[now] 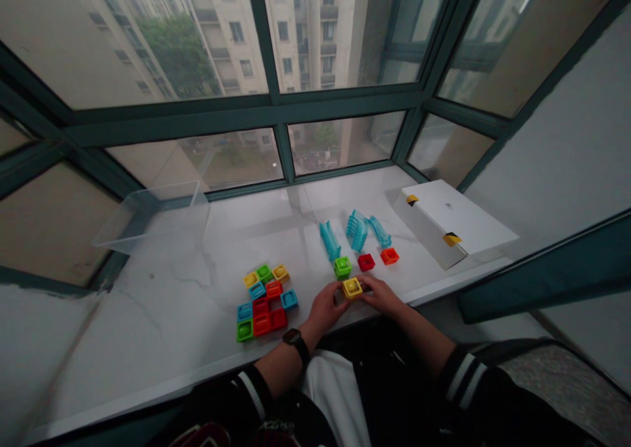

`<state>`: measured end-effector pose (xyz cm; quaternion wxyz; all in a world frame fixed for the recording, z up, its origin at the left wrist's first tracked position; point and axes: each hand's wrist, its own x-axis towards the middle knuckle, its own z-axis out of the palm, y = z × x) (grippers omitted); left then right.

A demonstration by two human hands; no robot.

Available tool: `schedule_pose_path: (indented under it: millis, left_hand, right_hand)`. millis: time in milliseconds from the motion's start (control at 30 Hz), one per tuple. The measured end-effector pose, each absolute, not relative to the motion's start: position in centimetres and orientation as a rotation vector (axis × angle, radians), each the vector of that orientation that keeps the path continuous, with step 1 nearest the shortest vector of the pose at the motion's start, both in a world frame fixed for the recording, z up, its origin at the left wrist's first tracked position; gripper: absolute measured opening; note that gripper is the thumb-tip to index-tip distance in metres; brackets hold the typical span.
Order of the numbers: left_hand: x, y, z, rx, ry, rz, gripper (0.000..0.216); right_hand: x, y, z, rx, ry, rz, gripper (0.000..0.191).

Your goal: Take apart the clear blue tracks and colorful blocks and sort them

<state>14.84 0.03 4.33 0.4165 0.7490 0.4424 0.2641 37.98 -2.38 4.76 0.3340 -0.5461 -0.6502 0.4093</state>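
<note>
A yellow toy block [351, 288], square with a raised rim, is gripped from both sides near the sill's front edge. My left hand [327, 306] closes on its left side, and my right hand [380, 294] on its right. Just behind it is a green block [342, 267]. A dark red block [366, 261] and an orange-red block [390, 256] lie a little farther right. Three translucent blue track-like pieces are behind these: a long one [330, 240], a wide ribbed one [357, 230] and a narrow one [380, 231].
Left of my hands lies a cluster of several coloured blocks [261, 323] on the white marbled sill [182, 315]. A clear plastic bin [148, 218] stands at the back left. On the right is a white box [458, 220] with yellow-black corner tabs. Green-framed windows [246, 115] rise behind.
</note>
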Motion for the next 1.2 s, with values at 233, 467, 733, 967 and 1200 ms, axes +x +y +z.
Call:
schedule_pose_path:
  millis: [233, 467, 733, 967, 1200]
  left_hand:
    - [14.9, 0.1, 3.8, 1.862, 1.102, 0.670, 0.043]
    - [14.8, 0.2, 4.0, 1.836, 1.087, 0.643, 0.049]
    - [7.7, 0.1, 8.0, 1.793, 1.036, 0.705, 0.040]
    - [-4.6, 0.5, 9.1, 1.913, 1.653, 1.059, 0.027]
    - [-8.0, 0.1, 7.2, 2.055, 1.802, 1.047, 0.033]
  right_hand:
    - [38.1, -2.3, 4.1, -1.438, -1.697, 1.059, 0.050]
    - [38.2, -2.2, 4.2, -1.441, -1.702, 1.084, 0.053]
    - [40.8, -3.9, 7.8, -1.484, -1.736, 1.008, 0.065]
    - [38.8, -3.5, 13.1, -1.436, -1.587, 0.514, 0.032]
    - [29.0, -1.1, 16.3, -1.250, -1.841, 0.526, 0.024]
